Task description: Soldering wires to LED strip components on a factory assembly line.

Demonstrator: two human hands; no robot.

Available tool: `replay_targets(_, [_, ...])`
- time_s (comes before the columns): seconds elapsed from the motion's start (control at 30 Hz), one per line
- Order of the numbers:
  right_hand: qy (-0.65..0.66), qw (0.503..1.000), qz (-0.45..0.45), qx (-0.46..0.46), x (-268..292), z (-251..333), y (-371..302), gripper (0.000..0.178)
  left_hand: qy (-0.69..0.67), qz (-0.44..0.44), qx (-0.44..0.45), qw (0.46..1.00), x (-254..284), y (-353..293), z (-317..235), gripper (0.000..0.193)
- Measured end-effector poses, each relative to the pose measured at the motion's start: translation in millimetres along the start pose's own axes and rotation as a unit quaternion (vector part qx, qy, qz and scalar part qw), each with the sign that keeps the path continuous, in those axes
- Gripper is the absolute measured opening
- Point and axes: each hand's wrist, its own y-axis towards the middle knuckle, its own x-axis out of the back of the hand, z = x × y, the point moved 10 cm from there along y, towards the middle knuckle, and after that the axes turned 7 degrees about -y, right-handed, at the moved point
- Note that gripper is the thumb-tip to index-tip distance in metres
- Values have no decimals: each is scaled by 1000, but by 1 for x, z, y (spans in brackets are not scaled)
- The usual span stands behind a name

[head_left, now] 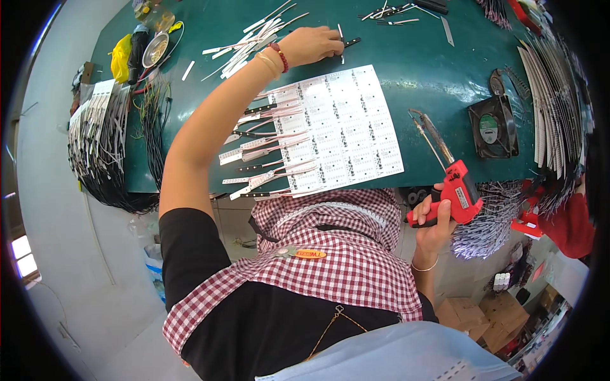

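My right hand [434, 219] is wrapped round the handle of a red soldering gun [459, 193], its long metal tip pointing up and away over the table edge. My left hand [312, 46] reaches to the far middle of the green table, fingers bent and pressed together. At its fingertips are a thin white strip [342, 59] and a short black strip [353, 42]; which of them it grips is partly hidden. Before me lies a white panel of printed circuit boards [356, 127]. Along its left side, several small wired strips [254, 155] stick out on thin leads.
A pile of white strips [244, 54] lies beyond my left forearm. More dark strips [397, 11] are at the far edge. A black fan [493, 127] and stacked boards [549, 108] stand at right. Bundled black wires [105, 152] hang at left, near a metal bowl [155, 49].
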Motion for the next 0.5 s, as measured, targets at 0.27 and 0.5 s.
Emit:
replay_targets(0.27, [6,1000,0,-7,-3,-3,1,34,106,-16,-74,991,14,11,-11,25])
replay_targets(0.5, [17,1000,-18,4,1,0,1,35,-20,-104,121,987,45,25,28,12])
